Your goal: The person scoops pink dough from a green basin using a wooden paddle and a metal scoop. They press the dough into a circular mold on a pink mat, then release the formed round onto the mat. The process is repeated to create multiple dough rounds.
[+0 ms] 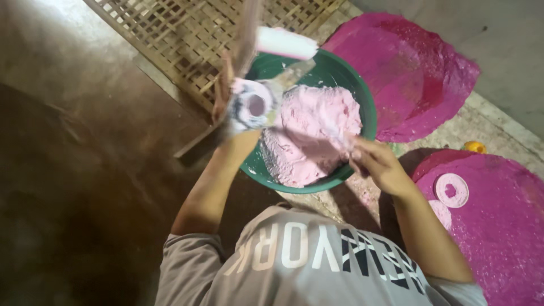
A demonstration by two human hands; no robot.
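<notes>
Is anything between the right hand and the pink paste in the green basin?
Nothing visible. The right hand is already at the edge of the pink paste mound inside the green round basin. The left hand holds a paste-smeared ring-shaped mould off to the side, above the basin's rim.

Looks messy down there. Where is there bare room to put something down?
The brown floor, left of the green basin and below the woven bamboo mat, is bare. Grey ground lies open beyond the upper magenta sheet. It is crowded on the right: the right hand in pink paste, and a ring mould on the lower magenta sheet.
</notes>
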